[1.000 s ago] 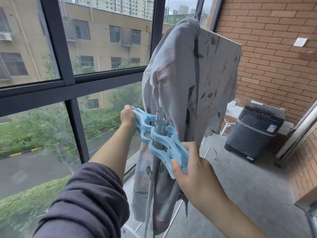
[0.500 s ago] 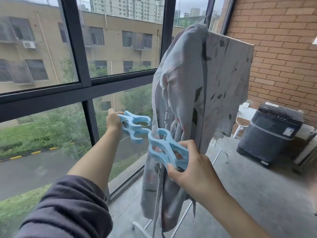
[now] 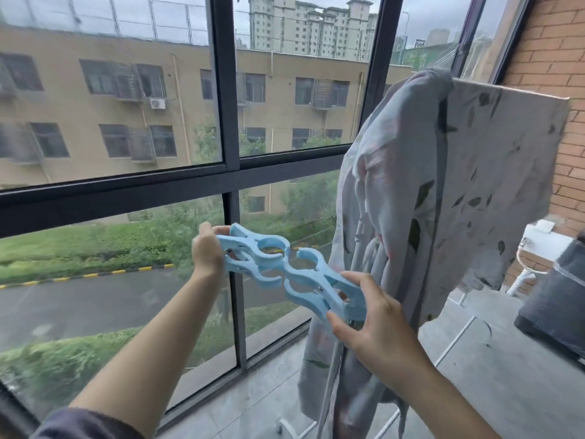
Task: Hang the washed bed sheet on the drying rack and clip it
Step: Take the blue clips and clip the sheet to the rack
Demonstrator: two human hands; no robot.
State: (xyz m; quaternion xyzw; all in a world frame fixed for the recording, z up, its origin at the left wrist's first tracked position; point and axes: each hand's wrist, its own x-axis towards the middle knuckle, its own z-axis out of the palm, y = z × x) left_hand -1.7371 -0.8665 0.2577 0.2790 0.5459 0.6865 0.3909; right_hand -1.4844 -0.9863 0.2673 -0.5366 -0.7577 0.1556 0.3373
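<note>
Your left hand (image 3: 207, 255) and right hand (image 3: 376, 327) each grip one blue clip (image 3: 253, 258); fingers clamped on handles; bed sheet (image 3: 443, 191) hangs beside.

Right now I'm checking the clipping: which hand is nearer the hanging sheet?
Right. The right hand holds a blue clip in front of the sheet's lower folds, overlapping them in view. The left hand holds another clip out by the window, clear of the sheet.
</note>
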